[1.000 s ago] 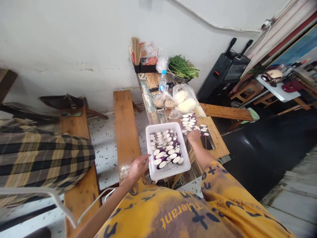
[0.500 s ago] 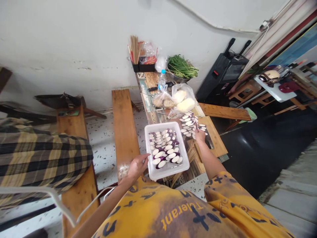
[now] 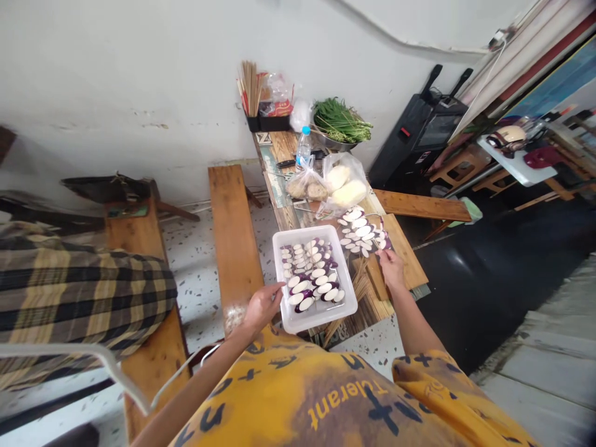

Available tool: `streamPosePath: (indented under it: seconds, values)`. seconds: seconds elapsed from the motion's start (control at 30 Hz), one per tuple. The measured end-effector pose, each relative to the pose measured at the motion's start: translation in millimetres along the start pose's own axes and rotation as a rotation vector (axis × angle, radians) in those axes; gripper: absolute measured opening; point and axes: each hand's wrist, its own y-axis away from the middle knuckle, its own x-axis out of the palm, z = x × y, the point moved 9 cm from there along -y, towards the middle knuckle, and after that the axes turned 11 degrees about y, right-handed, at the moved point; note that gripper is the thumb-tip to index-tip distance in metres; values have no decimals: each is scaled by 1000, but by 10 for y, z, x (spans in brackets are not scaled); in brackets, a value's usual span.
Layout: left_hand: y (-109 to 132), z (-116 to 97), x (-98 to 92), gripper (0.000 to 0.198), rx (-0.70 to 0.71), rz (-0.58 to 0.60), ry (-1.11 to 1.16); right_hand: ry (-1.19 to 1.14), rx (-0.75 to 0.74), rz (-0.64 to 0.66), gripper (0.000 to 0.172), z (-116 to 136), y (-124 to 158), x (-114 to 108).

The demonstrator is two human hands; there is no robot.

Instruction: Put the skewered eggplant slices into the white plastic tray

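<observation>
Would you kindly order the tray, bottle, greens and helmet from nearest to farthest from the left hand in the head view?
1. Tray: right beside the left hand.
2. Bottle: beyond the tray.
3. Greens: past the bottle, rightward.
4. Helmet: far right.

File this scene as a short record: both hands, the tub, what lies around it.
Left hand: at the left rim of the white tub
Right hand: fingertips at the table slices, right of the tub
Tub contents: purple-skinned slices
Beside tub: thin sticks
Farther back: filled plastic bags, blue-capped bottle, greens in a bowl
</observation>
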Motion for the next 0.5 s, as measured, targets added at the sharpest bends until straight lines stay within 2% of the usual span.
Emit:
streamPosePath:
  seconds: [0.1,0.17,0.23,0.37,0.5]
  values:
    - [-34,-80,12,32,-12,2,45,2,-92,63,51,179,67,-187]
    - [-61,-94,14,32,-49,-11,81,5,-178,176,47,340,85,-248]
    - [-88,-84,-8,33,-102,-46,127,18,-279,341,41,536,96,-227]
    - [-137,-75,-44,38,-174,-91,224,91,-467,783,31,932,128,84]
    - [-146,-138,85,42,-127,2,245,210,-572,1153,28,1226,97,566]
